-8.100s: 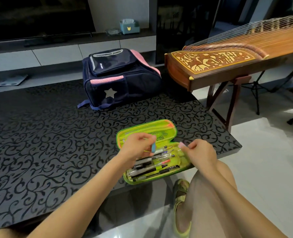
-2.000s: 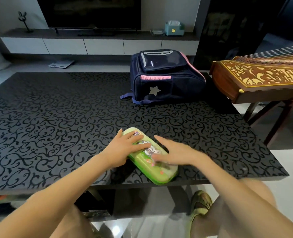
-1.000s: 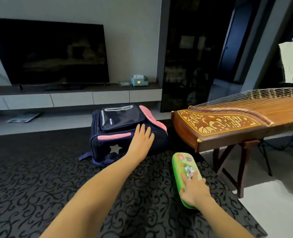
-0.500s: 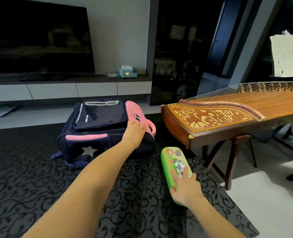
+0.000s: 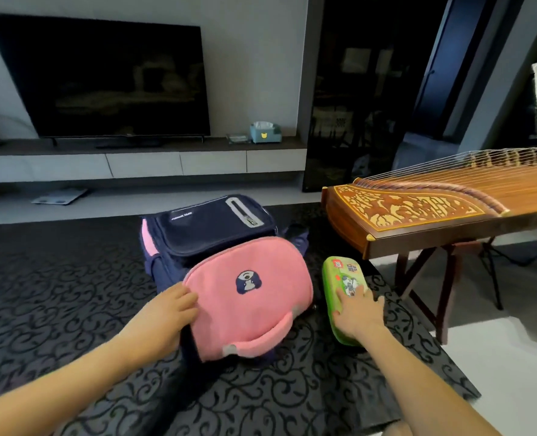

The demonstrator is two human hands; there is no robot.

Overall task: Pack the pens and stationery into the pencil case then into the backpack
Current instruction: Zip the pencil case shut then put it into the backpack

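The navy and pink backpack (image 5: pixel 248 309) lies on the black patterned table (image 5: pixel 56 294), its pink padded side with a small dog badge turned toward me. My left hand (image 5: pixel 166 313) grips the left edge of that pink side, fingers curled over it. The green pencil case (image 5: pixel 339 272), closed, lies just right of the backpack. My right hand (image 5: pixel 358 313) rests on top of its near half with fingers spread. No pens or other stationery are visible outside the case.
A wooden zither (image 5: pixel 434 209) on a stand sits right of the table, close to the pencil case. Beyond the table are a TV (image 5: pixel 109 77), a low cabinet and a tissue box (image 5: pixel 264 132). The table's right edge runs near my right arm.
My left hand has pulled and turned the backpack, so its pink side now faces me instead of the star front. My right hand stays on the pencil case beside it.
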